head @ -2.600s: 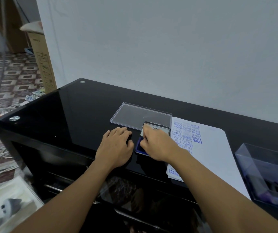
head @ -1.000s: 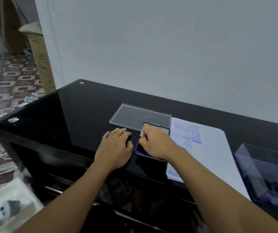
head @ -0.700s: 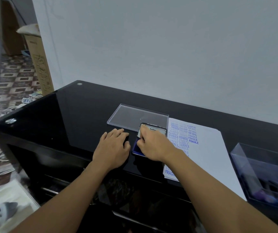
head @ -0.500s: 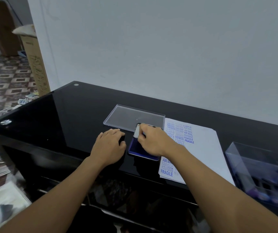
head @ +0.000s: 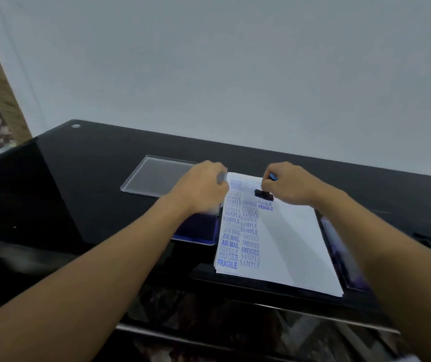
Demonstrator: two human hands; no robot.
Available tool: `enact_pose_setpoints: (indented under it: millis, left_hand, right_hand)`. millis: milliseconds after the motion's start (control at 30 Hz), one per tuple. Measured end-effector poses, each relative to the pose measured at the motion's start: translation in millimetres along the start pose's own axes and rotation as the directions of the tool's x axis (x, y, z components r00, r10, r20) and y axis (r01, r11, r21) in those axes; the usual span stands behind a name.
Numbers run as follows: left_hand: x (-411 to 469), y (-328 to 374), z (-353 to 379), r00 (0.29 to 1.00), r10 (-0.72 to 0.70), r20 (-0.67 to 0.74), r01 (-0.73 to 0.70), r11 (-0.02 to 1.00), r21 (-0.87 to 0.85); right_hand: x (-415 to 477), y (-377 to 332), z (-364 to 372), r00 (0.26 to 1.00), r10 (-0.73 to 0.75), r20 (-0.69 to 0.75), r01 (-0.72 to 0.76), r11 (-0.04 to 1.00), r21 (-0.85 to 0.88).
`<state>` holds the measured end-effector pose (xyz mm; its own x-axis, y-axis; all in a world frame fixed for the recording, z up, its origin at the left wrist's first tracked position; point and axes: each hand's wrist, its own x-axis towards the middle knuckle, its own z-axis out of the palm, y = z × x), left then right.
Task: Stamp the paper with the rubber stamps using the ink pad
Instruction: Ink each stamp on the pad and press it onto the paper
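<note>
A white sheet of paper (head: 287,244) lies on the black glass table, its left part covered with blue prints such as SAMPLE, AIR MAIL and FRAGILE. My right hand (head: 290,186) grips a rubber stamp (head: 263,194) with a black base and blue handle, held at the paper's far end just above a FRAGILE print. The blue ink pad (head: 196,231) sits left of the paper. My left hand (head: 204,189) is curled over the pad's far end, around its grey hinged lid (head: 222,176). The picture is blurred.
A clear flat plastic lid (head: 154,176) lies behind the left hand. A clear plastic box (head: 339,252) with dark items stands right of the paper, partly hidden by my right forearm. The table (head: 78,178) backs onto a white wall.
My right hand left the ink pad and carried the stamp right, over the paper's far end. My left hand moved from the table beside the pad onto the pad's lid. The camera turned right.
</note>
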<state>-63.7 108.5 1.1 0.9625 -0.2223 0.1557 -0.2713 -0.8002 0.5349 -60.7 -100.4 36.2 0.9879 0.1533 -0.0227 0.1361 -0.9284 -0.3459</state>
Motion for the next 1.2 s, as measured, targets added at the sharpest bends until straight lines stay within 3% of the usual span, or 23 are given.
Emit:
enact_pose_setpoints:
  millis: [233,1200]
  left_hand:
    - [29.5,20.1,30.7,0.986,0.031,0.162,-0.061,0.981,0.186]
    - [42.8,23.9,61.2,0.970,0.025,0.241,-0.104,0.941,0.322]
  right_hand:
    - [12.9,19.7,17.8,0.992,0.082,0.100,-0.078,0.996,-0.043]
    - [12.9,24.4,40.8,0.990,0.085,0.117,-0.072,0.991,-0.112]
